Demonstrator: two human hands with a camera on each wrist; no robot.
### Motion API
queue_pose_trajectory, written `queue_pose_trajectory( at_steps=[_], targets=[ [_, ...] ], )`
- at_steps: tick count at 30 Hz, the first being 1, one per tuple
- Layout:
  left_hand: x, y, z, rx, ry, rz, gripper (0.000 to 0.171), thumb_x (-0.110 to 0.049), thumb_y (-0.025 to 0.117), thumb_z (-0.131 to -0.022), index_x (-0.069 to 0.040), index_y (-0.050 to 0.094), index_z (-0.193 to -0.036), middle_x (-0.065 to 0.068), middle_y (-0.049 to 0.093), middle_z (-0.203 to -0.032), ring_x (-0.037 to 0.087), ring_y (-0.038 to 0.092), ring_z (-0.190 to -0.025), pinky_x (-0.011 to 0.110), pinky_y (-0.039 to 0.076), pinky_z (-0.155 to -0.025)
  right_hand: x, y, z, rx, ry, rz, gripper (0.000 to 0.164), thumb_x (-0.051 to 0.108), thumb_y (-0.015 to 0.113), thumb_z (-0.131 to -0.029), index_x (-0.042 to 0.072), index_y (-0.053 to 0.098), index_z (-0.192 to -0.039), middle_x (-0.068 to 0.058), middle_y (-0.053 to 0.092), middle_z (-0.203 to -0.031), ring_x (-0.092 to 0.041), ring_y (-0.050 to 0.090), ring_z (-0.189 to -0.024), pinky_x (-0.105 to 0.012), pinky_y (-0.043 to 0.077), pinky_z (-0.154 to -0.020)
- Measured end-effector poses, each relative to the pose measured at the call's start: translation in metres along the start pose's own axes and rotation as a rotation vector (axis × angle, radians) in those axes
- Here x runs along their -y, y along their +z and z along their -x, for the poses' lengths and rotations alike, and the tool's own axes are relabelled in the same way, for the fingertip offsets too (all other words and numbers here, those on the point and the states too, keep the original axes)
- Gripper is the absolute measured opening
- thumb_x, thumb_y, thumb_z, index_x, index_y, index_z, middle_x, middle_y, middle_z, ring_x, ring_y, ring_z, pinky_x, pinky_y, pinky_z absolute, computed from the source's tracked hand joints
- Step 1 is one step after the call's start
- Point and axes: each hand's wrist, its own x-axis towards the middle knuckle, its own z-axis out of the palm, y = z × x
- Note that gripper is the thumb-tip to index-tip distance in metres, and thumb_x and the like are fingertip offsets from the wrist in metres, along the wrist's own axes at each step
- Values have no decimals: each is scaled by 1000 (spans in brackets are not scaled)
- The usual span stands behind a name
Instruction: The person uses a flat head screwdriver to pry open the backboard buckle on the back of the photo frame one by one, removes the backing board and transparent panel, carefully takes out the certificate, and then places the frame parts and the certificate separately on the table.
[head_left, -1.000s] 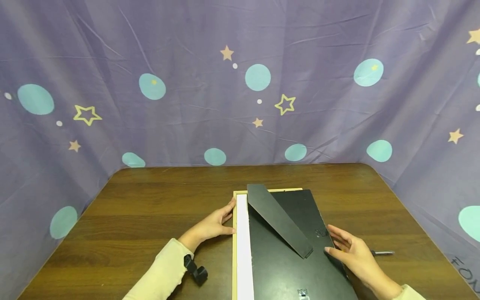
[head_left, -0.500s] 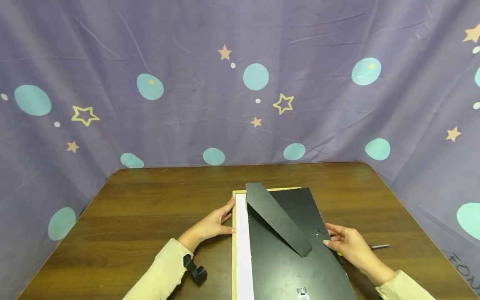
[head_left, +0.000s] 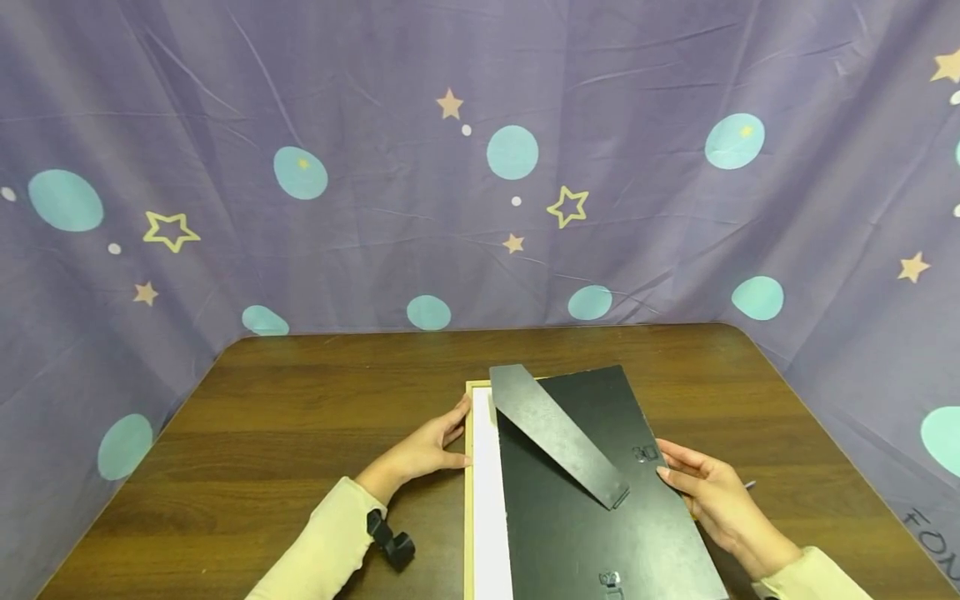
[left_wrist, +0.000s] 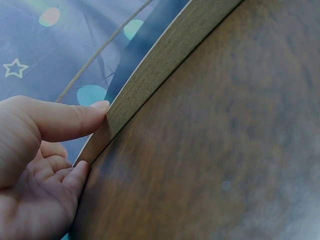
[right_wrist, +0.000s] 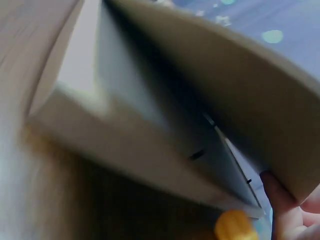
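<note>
A picture frame (head_left: 469,533) with a pale wooden border lies face down on the table. Its black backing board (head_left: 577,533), with a stand leg (head_left: 558,437) angled across it, sits shifted right, baring a white strip at the left. My left hand (head_left: 420,452) rests thumb and fingertips against the frame's left side. My right hand (head_left: 712,500) pinches the board's right edge; the right wrist view shows the board's brown underside (right_wrist: 280,110) tilted up off the frame. A yellow-orange handle end (right_wrist: 235,227) shows by the right hand, mostly hidden; whether it is held, I cannot tell.
The brown wooden table (head_left: 337,392) extends on both sides of the frame. A patterned purple curtain (head_left: 375,167) hangs behind and around it. A black strap (head_left: 390,540) is on my left wrist.
My right hand has raised the board's right edge, and its far corner has moved up and slightly right. The thin metal shaft behind that hand is now mostly hidden. My left hand has stayed put.
</note>
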Motion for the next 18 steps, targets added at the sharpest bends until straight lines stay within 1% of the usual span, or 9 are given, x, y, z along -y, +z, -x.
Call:
queue_pose_trajectory(
  at_steps=[2, 3, 4, 7, 13, 16, 18],
  targets=[
    [0, 0, 0, -2, -3, 4, 91, 13, 64, -79, 13, 0, -144, 26, -10, -153, 34, -4, -142, 46, 15, -114, 2, -3, -1, 64, -15, -121, 40, -9, 50, -90, 15, 64, -118, 1, 65, -109, -2, 62, -78, -15, 54, -65],
    [-1, 0, 0, -4, -4, 6, 91, 13, 64, -78, 13, 0, -144, 26, -10, -153, 34, -4, -142, 46, 15, -114, 3, -6, -2, 102, -26, -175, 42, -11, 47, -91, 18, 65, -115, 0, 66, -110, -6, 64, -88, -19, 56, -72],
    [-1, 1, 0, -4, -6, 6, 92, 13, 64, -78, 13, 0, -144, 26, -10, -153, 34, -4, -142, 46, 15, -114, 4, -8, -2, 139, -40, -225, 44, -13, 44, -91, 17, 65, -115, -2, 66, -111, -10, 64, -98, -23, 56, -79],
    [-1, 1, 0, -2, -11, -3, 92, 12, 65, -79, 13, 0, -144, 25, -10, -153, 34, -4, -142, 46, 15, -114, 12, -18, -3, 187, -71, -308, 48, -16, 39, -92, 14, 65, -117, -3, 66, -113, -12, 63, -102, -22, 55, -83],
    [-2, 0, 1, 19, -27, -16, 94, 6, 66, -82, 8, -1, -146, 20, -11, -155, 30, -5, -143, 45, 15, -115, 34, -49, -8, 208, -95, -480, 50, -19, 31, -93, 7, 65, -119, -6, 65, -116, -14, 63, -105, -21, 53, -87],
    [-2, -1, 1, 23, -34, -15, 94, 3, 67, -83, 7, -2, -147, 19, -12, -155, 30, -6, -143, 45, 16, -116, 46, -66, -13, 206, -86, -522, 51, -18, 28, -94, 6, 65, -119, -7, 66, -115, -17, 64, -103, -23, 54, -85],
    [-1, -2, 2, 25, -35, -18, 94, 2, 67, -83, 7, -3, -146, 20, -12, -155, 31, -6, -143, 46, 16, -115, 53, -76, -17, 188, -83, -509, 51, -18, 28, -94, 7, 66, -117, -6, 66, -113, -16, 65, -100, -23, 55, -83]
  ],
)
